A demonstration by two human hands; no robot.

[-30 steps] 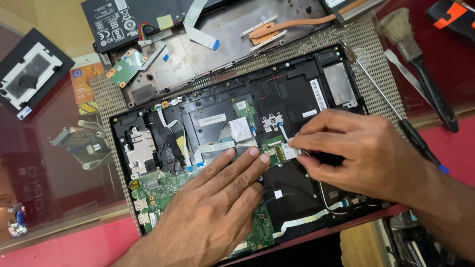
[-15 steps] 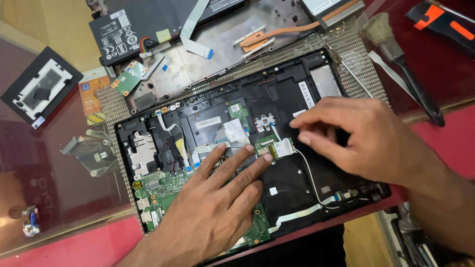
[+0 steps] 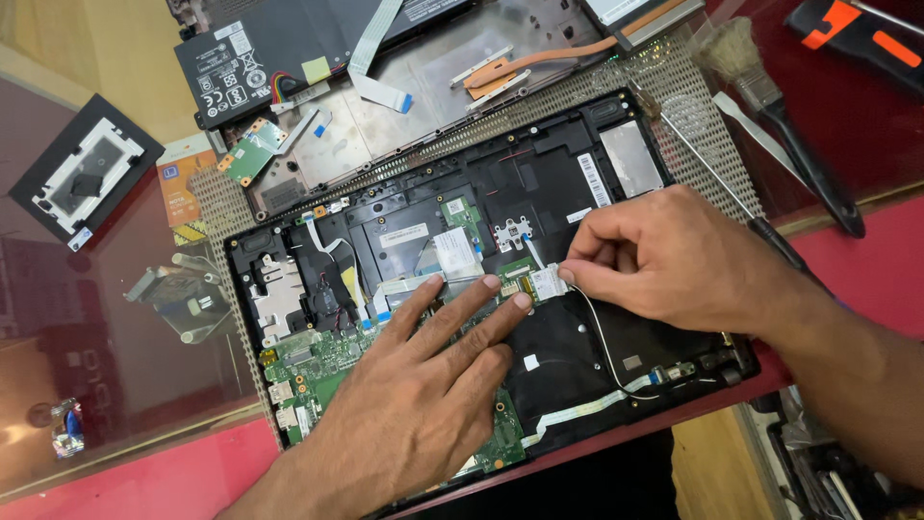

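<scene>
1. My left hand (image 3: 423, 404) lies flat and open, palm down, on the green circuit board (image 3: 318, 361) in the lower middle of the frame. Its fingers are spread and hold nothing; the fingertips (image 3: 491, 282) press on the flat cables near the centre.
2. My right hand (image 3: 674, 255) comes in from the right side. Its thumb and first finger are pinched on a small white card (image 3: 547, 283), just beside my left fingertips.
3. A thin white wire (image 3: 606, 342) runs from the card down toward the lower right.
4. All this is inside the open black laptop case (image 3: 539, 183), which fills the middle of the frame and lies on a mesh mat (image 3: 693, 106).
5. Above it, in the upper part, lies the removed bottom cover with a copper heat pipe (image 3: 539, 60).
6. At the upper right, on the surface, are a brush (image 3: 770, 96) and a screwdriver (image 3: 731, 188).
7. At the upper left lies a small black tray (image 3: 82, 178).
</scene>
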